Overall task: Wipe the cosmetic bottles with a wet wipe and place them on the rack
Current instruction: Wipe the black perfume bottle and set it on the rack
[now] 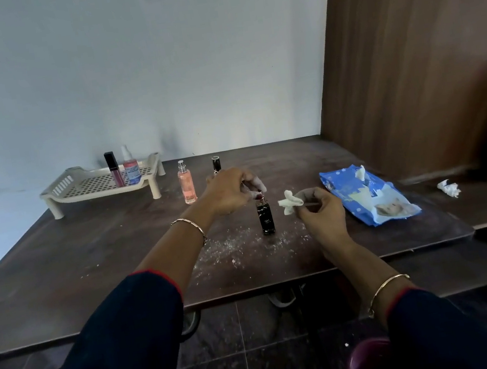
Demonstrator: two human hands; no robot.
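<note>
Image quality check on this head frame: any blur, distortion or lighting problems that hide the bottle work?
Head view: dim, flat light with no glare; wide-angle bending curves the table edges; the wood panel's lower right is smeared; the left hand on the dark bottle and the right hand holding the wipe are soft but readable; labels are illegible.

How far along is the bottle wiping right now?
Two bottles already stand on the rack: a lip gloss tube and a pink spray bottle. The left hand touches the top of a dark bottle; the right hand holds a wipe. The peach bottle and black bottle wait on the table.
</note>
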